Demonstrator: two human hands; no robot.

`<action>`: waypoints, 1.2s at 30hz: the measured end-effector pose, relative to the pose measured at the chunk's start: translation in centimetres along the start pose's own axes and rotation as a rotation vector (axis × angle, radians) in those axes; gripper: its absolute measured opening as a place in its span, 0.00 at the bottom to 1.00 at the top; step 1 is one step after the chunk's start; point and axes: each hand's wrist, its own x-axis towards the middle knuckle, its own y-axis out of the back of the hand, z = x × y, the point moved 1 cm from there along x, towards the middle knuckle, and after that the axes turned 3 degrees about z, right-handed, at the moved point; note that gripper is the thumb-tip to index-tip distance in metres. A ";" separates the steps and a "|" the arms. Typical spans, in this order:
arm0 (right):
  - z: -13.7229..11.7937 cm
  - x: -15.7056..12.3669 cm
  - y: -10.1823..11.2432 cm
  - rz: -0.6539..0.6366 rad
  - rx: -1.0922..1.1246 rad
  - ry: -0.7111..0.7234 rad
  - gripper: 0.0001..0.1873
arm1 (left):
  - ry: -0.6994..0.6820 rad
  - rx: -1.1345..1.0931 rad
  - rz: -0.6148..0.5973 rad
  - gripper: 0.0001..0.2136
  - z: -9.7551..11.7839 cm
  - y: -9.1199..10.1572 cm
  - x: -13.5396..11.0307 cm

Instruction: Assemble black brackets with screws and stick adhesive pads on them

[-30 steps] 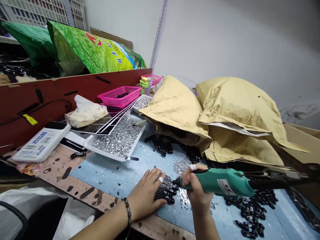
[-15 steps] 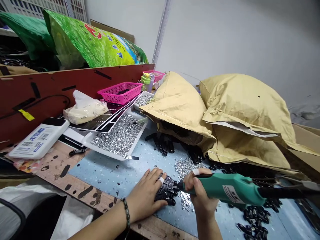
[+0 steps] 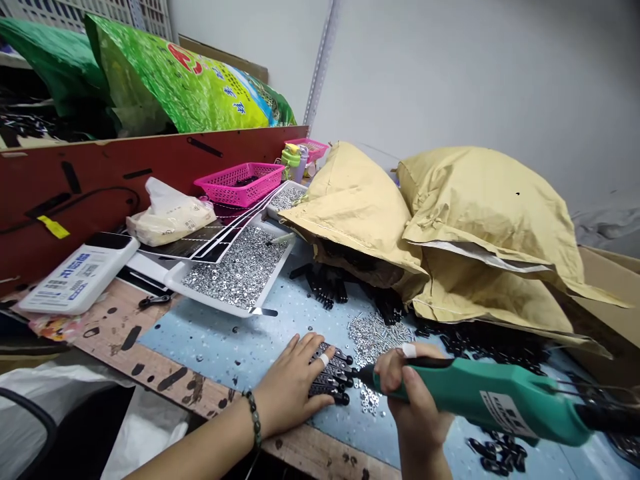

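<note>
My right hand (image 3: 417,397) is wrapped round a green electric screwdriver (image 3: 493,400), held almost level. The screwdriver's black nose points left at the ends of a row of black slotted parts (image 3: 336,380). My left hand (image 3: 295,377) lies flat over these parts with its fingers stretched out, pressing them to the blue mat and hiding some of them. Whether the tip touches a part I cannot tell. Small silvery nuts (image 3: 370,398) lie beneath the nose, and a heap of screws (image 3: 377,333) lies just behind.
A white tray of small metal pieces (image 3: 227,312) stands at left, near a digital scale (image 3: 75,277) and a tissue pack (image 3: 173,217). Tan sacks (image 3: 363,210) fill the back right. Black parts (image 3: 497,453) lie at front right. A pink basket (image 3: 245,190) stands behind.
The screwdriver and my right hand have shifted slightly right and towards me, and the nose now shows more plainly. My left hand stays on the black parts.
</note>
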 end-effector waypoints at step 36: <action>2.5 -0.2 -0.4 -0.112 0.011 -0.163 0.04 | 0.010 0.032 -0.024 0.35 0.6 0.5 0.2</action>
